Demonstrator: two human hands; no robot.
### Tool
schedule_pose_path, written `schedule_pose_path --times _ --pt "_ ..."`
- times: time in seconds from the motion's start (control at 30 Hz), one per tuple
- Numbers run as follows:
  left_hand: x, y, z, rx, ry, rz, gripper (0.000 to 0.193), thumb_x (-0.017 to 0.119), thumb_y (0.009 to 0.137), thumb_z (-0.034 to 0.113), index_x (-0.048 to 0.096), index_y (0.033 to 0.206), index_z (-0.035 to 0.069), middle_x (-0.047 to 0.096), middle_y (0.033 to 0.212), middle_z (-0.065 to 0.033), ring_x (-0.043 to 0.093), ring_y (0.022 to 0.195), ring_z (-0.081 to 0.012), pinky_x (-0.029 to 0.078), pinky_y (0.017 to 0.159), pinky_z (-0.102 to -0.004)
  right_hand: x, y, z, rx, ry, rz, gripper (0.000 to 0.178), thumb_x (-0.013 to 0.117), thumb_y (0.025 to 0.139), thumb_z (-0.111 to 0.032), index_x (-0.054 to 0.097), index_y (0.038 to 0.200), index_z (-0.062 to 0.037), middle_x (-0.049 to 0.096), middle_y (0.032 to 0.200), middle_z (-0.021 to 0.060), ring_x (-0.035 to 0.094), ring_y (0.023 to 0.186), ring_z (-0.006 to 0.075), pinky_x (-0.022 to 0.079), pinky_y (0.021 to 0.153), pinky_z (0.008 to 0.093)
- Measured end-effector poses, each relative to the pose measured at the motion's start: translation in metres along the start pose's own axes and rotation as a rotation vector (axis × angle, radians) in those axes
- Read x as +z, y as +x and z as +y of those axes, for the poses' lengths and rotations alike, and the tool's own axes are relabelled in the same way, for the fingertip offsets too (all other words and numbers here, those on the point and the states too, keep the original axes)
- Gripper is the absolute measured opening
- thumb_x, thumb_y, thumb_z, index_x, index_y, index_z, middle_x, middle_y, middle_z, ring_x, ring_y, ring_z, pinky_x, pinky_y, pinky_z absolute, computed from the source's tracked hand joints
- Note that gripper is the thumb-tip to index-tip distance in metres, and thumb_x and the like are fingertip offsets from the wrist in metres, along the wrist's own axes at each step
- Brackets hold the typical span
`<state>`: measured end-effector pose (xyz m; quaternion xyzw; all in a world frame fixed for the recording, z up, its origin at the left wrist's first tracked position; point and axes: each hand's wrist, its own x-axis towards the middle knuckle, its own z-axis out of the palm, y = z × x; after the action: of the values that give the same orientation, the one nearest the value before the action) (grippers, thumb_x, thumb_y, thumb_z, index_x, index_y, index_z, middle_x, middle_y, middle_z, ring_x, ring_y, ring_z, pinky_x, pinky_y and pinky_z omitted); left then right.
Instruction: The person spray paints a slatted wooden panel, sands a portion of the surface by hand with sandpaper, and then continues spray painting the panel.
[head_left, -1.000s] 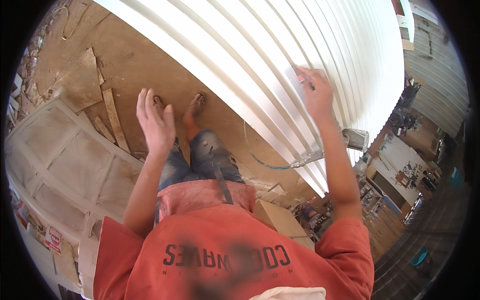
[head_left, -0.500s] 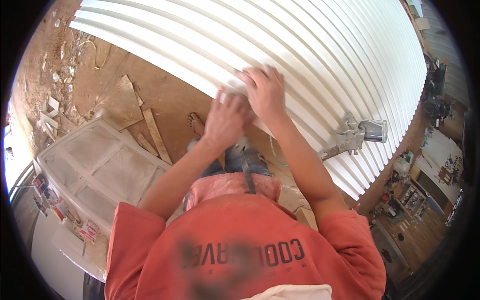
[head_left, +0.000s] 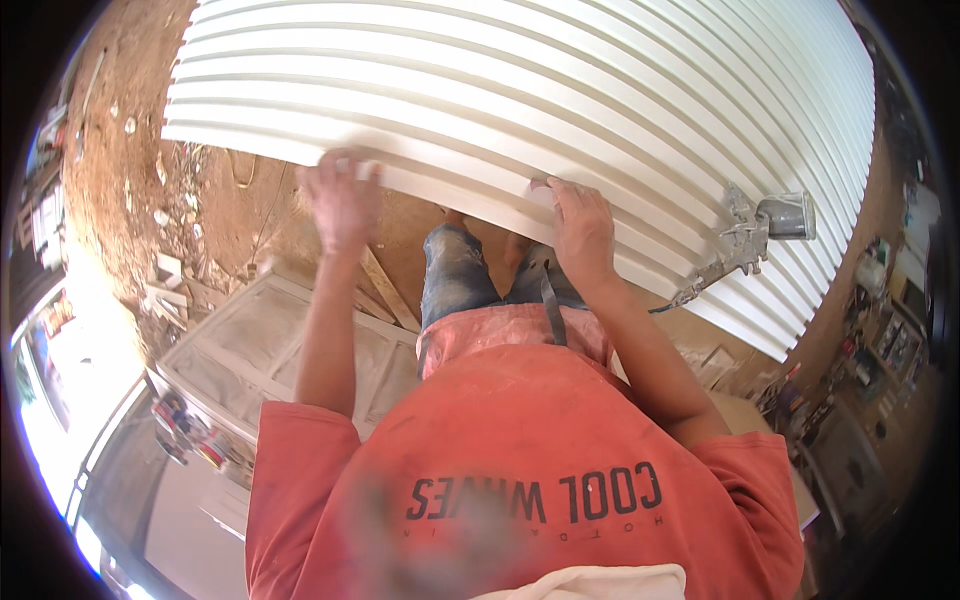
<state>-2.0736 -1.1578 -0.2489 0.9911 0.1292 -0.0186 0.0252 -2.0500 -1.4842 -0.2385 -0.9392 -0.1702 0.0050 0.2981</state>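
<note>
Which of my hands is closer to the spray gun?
Right. The right hand is left of the spray gun, at the white ribbed panel; the left hand is much farther left.

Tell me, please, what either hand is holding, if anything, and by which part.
It cannot be told: the left hand is blurred at the near edge of the white ribbed panel, and the right hand over it shows no clear grip.
</note>
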Motion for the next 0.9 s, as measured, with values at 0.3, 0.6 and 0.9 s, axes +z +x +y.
schedule_pose_path --times 0.3,0.6,0.9 --pt "-0.012 0.151 -0.073 0.261 -0.161 0.268 0.048 0.052 0.102 0.04 0.049 0.139 0.01 0.038 0.15 -0.0191 0.027 0.144 -0.0397 0.023 0.117 -0.0568 0.045 0.02 -0.049 0.17 0.013 0.1 0.02 0.059 0.087 -0.005 0.064 0.106 -0.0078 0.065 0.099 0.0103 0.06 0.096 0.0314 0.046 0.088 0.045" --pt "0.031 0.238 -0.031 0.421 -0.21 0.202 0.061 0.045 0.101 0.05 0.038 0.149 0.014 0.029 0.158 -0.0153 0.02 0.15 -0.0335 0.014 0.122 -0.0562 0.054 0.032 -0.061 0.243 -0.065 0.15 0.028 0.058 0.081 0.002 0.064 0.106 -0.0087 0.065 0.098 0.0079 0.06 0.092 0.0282 0.046 0.086 0.0455" --pt "0.028 0.238 -0.025 0.383 -0.231 0.173 0.058 0.051 0.1 0.04 0.036 0.148 0.012 0.029 0.158 -0.0159 0.02 0.149 -0.0342 0.013 0.12 -0.0562 0.095 0.062 -0.103 0.186 0.042 0.166 0.021 0.061 0.082 -0.005 0.065 0.102 -0.0101 0.065 0.097 0.0065 0.06 0.093 0.0275 0.045 0.089 0.0446"
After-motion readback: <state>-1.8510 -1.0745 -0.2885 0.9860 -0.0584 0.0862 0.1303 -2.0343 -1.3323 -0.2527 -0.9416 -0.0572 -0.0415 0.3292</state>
